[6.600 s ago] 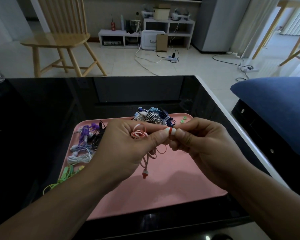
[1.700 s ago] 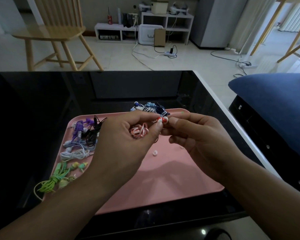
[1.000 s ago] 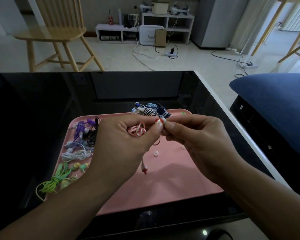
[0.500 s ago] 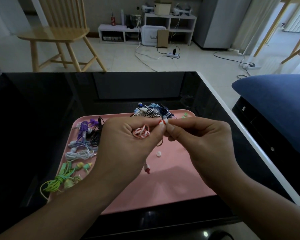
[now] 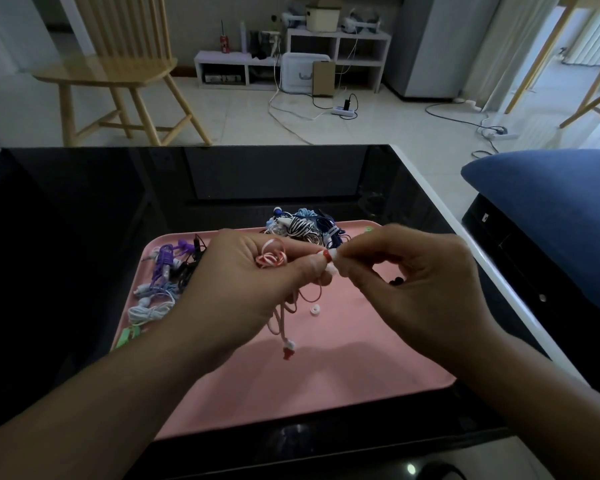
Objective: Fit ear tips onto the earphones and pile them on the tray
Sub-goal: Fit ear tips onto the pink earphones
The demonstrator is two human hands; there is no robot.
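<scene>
My left hand [image 5: 236, 289] grips a coiled pink-and-white earphone set [image 5: 271, 259] above the pink tray [image 5: 326, 393]. Its thumb and forefinger pinch one red-and-white earbud [image 5: 329, 256]. My right hand [image 5: 416, 289] pinches the white tip end of that same earbud from the right. The cable hangs down below my left hand, with the second earbud [image 5: 288, 348] dangling over the tray. A loose white ear tip [image 5: 314, 310] lies on the tray under my hands.
Bundled purple, black, white and green earphones [image 5: 163, 285] lie along the tray's left side. A blue, striped and dark pile [image 5: 302, 226] sits at the far edge. The tray rests on a black glossy table [image 5: 84, 220]. A blue cushion [image 5: 551, 202] is at right.
Both hands stay joined at the earbud, shifting slightly over the tray. The cable and second earbud now hang lower under my left hand. A loose white ear tip has appeared on the tray.
</scene>
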